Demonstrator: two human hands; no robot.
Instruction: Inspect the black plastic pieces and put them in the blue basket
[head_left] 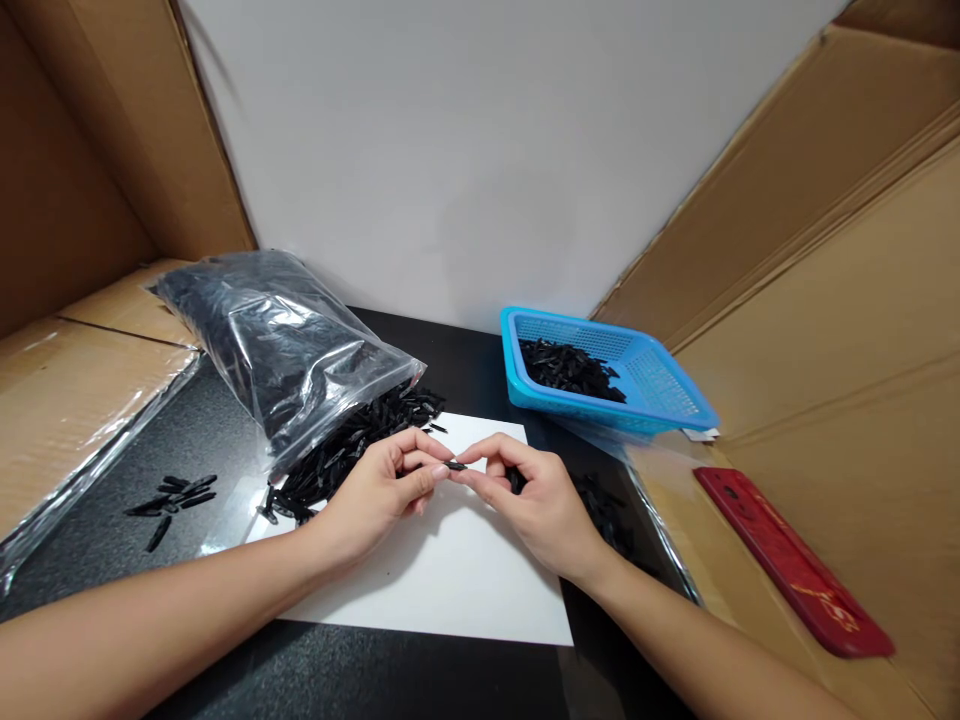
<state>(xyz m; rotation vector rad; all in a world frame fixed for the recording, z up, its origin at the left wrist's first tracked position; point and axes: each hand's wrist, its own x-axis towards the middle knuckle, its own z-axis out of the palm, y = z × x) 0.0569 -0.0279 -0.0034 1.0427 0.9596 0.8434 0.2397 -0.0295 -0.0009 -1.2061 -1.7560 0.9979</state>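
Over a white sheet (450, 580), my left hand (386, 490) and my right hand (529, 495) meet fingertip to fingertip. Between them they pinch a small black elongated piece (455, 466), one hand at each end. More black shows in the curled fingers of my right hand, partly hidden there. A heap of similar black pieces (352, 440) lies just behind and left of my left hand, spilling from the mouth of a clear plastic bag (277, 330) full of dark contents.
At the back right stands a blue basket (660, 375) with a pile of black pieces (570, 368) inside. Several loose pieces (176, 500) lie at left, others (607, 515) beyond my right hand. A red case-like object (795, 560) rests on cardboard at right. Cardboard walls flank both sides.
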